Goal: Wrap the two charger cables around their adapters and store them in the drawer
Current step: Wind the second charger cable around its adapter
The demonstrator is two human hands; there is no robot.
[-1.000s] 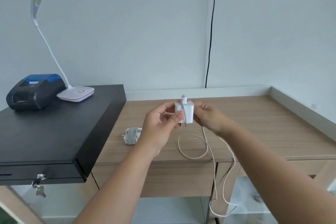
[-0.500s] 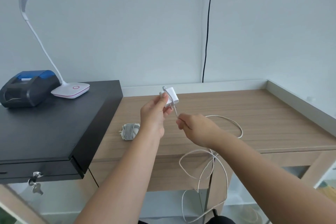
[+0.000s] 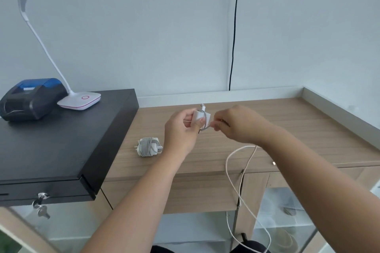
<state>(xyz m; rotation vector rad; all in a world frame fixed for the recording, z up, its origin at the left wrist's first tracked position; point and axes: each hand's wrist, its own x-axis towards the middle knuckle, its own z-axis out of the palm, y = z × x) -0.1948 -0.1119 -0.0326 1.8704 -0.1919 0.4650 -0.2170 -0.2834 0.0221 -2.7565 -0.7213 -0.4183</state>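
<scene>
I see the white, boxy charger adapter [image 3: 202,116] held above the middle of the wooden table [image 3: 287,129], pinched in my left hand [image 3: 183,129] with the thumb across its smooth face. My right hand [image 3: 240,124], at 3 o'clock from the adapter, pinches the thin white cable [image 3: 240,174] just beside it; one turn of cable lies round the adapter's body, and the slack falls in a loose loop at 5 o'clock, past the table's front edge. The second adapter [image 3: 149,147], already bound in neat grey-white coils, lies on the wood-grain top at 8 o'clock from my left hand, just beside the wrist. At 9 o'clock sits a flat matte-black cash drawer [image 3: 61,150], keys [image 3: 41,205] hanging in its front lock. On it stand a black-and-blue receipt printer [image 3: 30,98] and a white gooseneck desk lamp [image 3: 80,100]. A black wire [image 3: 234,26] runs down the pale wall at 12 o'clock.
</scene>
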